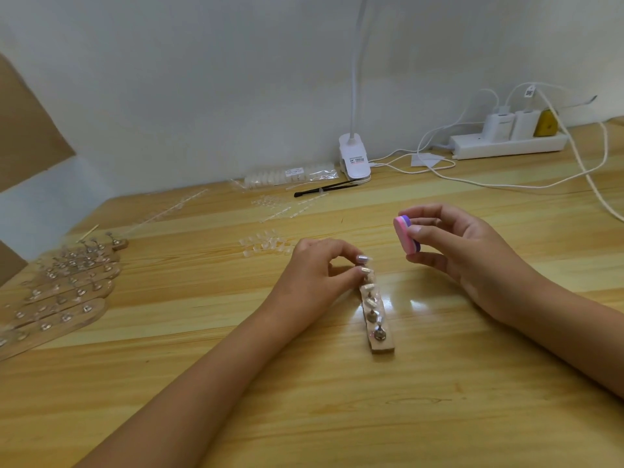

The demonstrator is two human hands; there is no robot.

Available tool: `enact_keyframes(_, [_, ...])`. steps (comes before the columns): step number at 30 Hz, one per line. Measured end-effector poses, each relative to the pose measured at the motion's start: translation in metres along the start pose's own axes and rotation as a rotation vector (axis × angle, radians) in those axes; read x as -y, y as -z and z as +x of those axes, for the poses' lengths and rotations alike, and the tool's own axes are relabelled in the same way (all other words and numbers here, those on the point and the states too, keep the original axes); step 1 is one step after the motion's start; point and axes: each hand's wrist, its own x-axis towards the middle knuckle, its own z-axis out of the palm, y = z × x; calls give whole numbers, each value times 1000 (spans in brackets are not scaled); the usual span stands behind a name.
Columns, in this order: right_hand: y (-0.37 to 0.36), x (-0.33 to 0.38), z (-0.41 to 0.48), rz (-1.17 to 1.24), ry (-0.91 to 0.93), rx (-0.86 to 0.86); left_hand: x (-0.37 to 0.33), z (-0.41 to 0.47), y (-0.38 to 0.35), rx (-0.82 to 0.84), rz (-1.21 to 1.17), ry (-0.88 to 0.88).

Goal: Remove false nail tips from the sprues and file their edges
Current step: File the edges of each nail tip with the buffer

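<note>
The person's left hand [317,268] is curling its fingers and pinching, between thumb and forefinger, what looks like a small clear nail tip [368,260] right at the far end of a wooden strip [382,347]. That strip is lying in the middle of the counter [337,417], running from near to far and carrying a row of little metal stands [379,334], some of them bearing tips. The right hand [472,255] is gripping a pink-and-purple buffer block [406,235] between thumb and fingers, holding it above the counter, to the right of the left hand and apart from it. Loose nail tips [266,245] are lying in a small heap just beyond the left hand, and clear sprues [287,211] are lying farther back. More wooden strips [67,298] are lying side by side at the left edge. A clip lamp [354,160] and a power strip [506,143] are sitting by the far wall.
</note>
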Motion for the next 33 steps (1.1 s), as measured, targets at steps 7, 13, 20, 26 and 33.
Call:
enact_keyframes(7, [-2,-2,0,-21,21,26,-5,5,4,-91,-297,228])
enact_keyframes(13, [-7,3,-6,-49,108,25,-9,-2,14,-190,-738,190])
enact_keyframes(20, [-14,7,-13,-106,249,52,-16,-7,9,-74,-707,115])
enact_keyframes(26, [-16,10,-16,-148,319,61,-19,-9,10,-74,-732,118])
enact_keyframes(33, [-20,11,-22,-171,366,95,-23,-11,9,5,-809,128])
